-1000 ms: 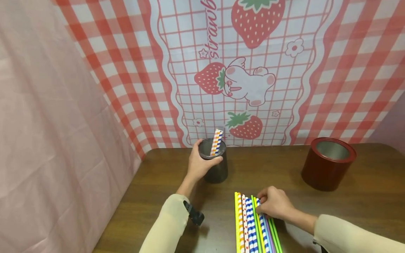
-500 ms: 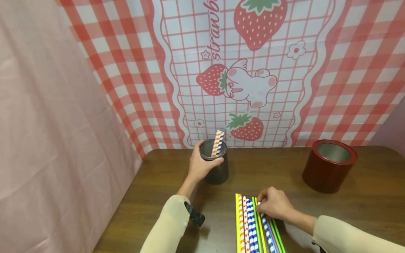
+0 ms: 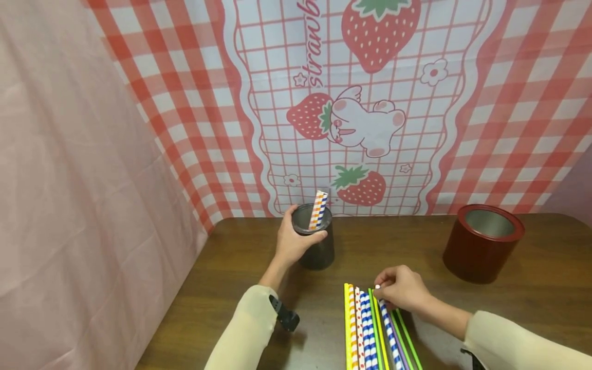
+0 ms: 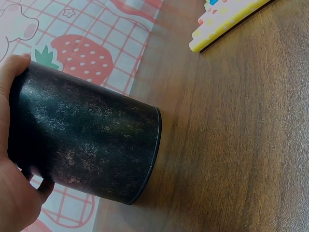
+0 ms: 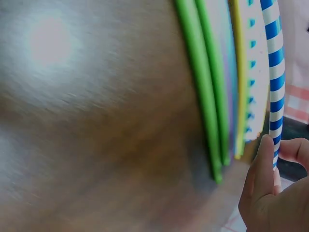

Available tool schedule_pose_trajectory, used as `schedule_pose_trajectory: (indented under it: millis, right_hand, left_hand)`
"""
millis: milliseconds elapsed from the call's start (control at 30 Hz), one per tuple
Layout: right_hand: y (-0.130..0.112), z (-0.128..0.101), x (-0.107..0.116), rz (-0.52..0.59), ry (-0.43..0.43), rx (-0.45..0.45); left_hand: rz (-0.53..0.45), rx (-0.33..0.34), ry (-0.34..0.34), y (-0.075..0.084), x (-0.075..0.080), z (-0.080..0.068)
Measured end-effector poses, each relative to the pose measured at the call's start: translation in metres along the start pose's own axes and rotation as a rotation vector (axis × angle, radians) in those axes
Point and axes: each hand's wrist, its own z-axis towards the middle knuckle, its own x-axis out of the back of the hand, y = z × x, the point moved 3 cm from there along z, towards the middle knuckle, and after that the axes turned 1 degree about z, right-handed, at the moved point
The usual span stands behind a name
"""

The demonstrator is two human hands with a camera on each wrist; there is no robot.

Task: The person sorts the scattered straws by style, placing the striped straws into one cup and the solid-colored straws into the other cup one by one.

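In the head view my left hand [image 3: 294, 241] grips a black canister [image 3: 320, 254] near its rim, thumb in front and fingers round the far side. Two striped paper straws, an orange-white straw [image 3: 315, 216] and a blue-white one beside it, stand leaning in the canister. My right hand [image 3: 403, 289] pinches a blue-and-white striped straw [image 5: 276, 82] near its far end, lifted above the row in the right wrist view. The row of straws [image 3: 365, 329] lies on the table below that hand: yellow, orange-striped, red-dotted, blue-striped, green and purple.
A dark red canister [image 3: 478, 252] with an open top stands at the right of the wooden table [image 3: 240, 262]. Behind the table hangs a strawberry-print cloth [image 3: 370, 123], and a pale pink curtain [image 3: 92, 205] hangs on the left.
My right hand has picked at the row and raised the far end of one blue-striped straw. The green straws at the right have spread slightly. My left hand keeps its grip on the canister.
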Motion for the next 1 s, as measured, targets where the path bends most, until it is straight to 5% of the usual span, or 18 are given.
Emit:
schedule_pose_trajectory:
  millis: [400, 1000]
  right_hand:
    - [-0.066, 0.025, 0.031, 0.095, 0.082, 0.161]
    - [-0.146, 0.054, 0.069, 0.281, 0.262, 0.272]
  left_hand:
    - [0.000, 0.002, 0.006, -0.003, 0.003, 0.000]
    - [0.011, -0.001, 0.007, 0.003, 0.001, -0.003]
